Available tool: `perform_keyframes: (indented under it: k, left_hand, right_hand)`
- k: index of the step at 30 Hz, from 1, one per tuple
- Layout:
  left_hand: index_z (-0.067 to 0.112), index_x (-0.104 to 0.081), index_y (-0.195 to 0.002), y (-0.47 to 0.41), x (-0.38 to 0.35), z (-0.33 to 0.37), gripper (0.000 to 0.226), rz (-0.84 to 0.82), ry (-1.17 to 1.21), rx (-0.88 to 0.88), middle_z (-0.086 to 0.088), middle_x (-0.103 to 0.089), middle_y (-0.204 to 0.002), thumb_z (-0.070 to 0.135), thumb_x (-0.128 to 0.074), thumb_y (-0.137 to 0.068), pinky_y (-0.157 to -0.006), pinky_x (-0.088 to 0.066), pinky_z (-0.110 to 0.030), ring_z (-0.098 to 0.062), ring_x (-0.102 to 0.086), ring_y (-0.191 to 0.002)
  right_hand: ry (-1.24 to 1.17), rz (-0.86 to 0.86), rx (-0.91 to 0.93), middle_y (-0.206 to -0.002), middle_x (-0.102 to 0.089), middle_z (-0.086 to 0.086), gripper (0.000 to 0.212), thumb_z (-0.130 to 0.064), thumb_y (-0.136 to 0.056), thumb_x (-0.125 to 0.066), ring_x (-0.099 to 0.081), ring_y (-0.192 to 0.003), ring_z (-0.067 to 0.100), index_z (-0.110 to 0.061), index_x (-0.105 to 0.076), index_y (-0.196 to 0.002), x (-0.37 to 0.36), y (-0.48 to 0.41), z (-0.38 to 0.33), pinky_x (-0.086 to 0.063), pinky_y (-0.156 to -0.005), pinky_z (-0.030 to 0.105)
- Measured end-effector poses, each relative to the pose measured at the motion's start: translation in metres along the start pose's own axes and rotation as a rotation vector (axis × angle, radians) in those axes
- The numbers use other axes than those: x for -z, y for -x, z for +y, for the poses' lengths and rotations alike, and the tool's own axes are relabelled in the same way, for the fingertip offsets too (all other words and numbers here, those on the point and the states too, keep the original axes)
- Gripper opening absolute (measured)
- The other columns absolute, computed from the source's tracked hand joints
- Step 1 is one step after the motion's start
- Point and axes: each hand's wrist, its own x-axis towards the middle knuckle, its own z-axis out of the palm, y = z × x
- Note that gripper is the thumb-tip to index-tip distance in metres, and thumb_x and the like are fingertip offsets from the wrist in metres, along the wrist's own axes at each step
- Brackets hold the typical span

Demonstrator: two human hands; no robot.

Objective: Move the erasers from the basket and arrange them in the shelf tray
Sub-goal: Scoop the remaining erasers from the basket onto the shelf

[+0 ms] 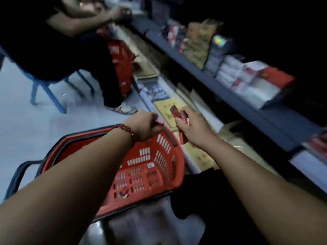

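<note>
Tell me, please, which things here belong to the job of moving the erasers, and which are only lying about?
For the job:
- red basket
- eraser packs, held in the right hand
- small red pack, held in the left hand

Just lying about:
- blue chair
- second basket, further back
- white packets on the upper shelf

Two baskets [160, 167] [122, 55]; two hands [143, 127] [193, 130]; erasers [179, 114], perhaps three

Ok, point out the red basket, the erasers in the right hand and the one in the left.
red basket [155, 167]: head view, slotted side wall.
right-hand erasers [177, 112]: head view, upper part of the red pack.
left-hand eraser [160, 122]: head view, blurred red end poking out of the grip.
</note>
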Motion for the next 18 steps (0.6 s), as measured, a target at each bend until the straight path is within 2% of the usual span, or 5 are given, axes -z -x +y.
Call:
perform_keyframes:
  k: [4, 6, 8, 12, 18]
  left_hand:
    - [0.009, -0.064, -0.085, -0.015, 0.022, 0.077, 0.017, 0.105, 0.2, -0.02, -0.013, -0.07, -0.08, 0.024, -0.071, -0.09, -0.061, -0.046, -0.029, -0.031, -0.066, -0.076]
    - [0.016, -0.06, -0.08, -0.018, 0.024, 0.103, 0.017, 0.141, 0.345, 0.011, -0.005, -0.064, -0.069, 0.024, -0.07, -0.091, -0.044, -0.042, -0.017, -0.019, -0.062, -0.054]
    - [0.019, -0.062, -0.085, -0.022, 0.021, 0.13, 0.013, 0.139, 0.505, 0.039, -0.006, -0.065, -0.066, 0.026, -0.068, -0.094, -0.036, -0.043, -0.022, -0.012, -0.057, -0.038]
    - [0.01, -0.064, -0.099, -0.026, 0.015, 0.177, 0.017, 0.073, 0.795, 0.077, -0.014, -0.063, -0.069, 0.027, -0.061, -0.1, -0.044, -0.044, -0.028, -0.022, -0.055, -0.045]
    - [0.011, -0.059, -0.09, -0.04, 0.012, 0.256, 0.013, 0.095, 0.9, -0.04, -0.013, -0.057, -0.063, 0.02, -0.061, -0.099, -0.037, -0.039, -0.022, -0.019, -0.051, -0.038]
  right_hand:
    - [-0.175, 0.217, -0.168, -0.071, -0.06, -0.004, 0.008, -0.027, -0.097, -0.062, -0.053, -0.055, 0.011, -0.022, -0.056, -0.101, 0.078, 0.031, 0.004, -0.038, -0.052, 0.026]
    - [-0.325, 0.26, -0.306, -0.071, -0.062, 0.005, 0.011, -0.028, -0.099, -0.058, -0.057, -0.049, 0.022, -0.018, -0.054, -0.101, 0.1, 0.043, 0.005, -0.037, -0.041, 0.024]
    - [-0.585, 0.323, -0.463, -0.072, -0.061, 0.016, 0.018, -0.029, -0.1, -0.057, -0.059, -0.048, 0.029, -0.012, -0.052, -0.098, 0.123, 0.058, 0.009, -0.035, -0.036, 0.023]
    - [-0.975, 0.411, -0.567, -0.056, -0.057, 0.011, 0.016, -0.027, -0.103, -0.057, -0.056, -0.041, 0.026, -0.013, -0.052, -0.095, 0.158, 0.08, 0.018, -0.042, -0.047, 0.031]
    - [-0.96, 0.633, -0.538, -0.058, -0.052, 0.008, 0.023, -0.023, -0.102, -0.058, -0.055, -0.042, 0.022, -0.018, -0.05, -0.081, 0.22, 0.111, 0.039, -0.048, -0.049, 0.033]
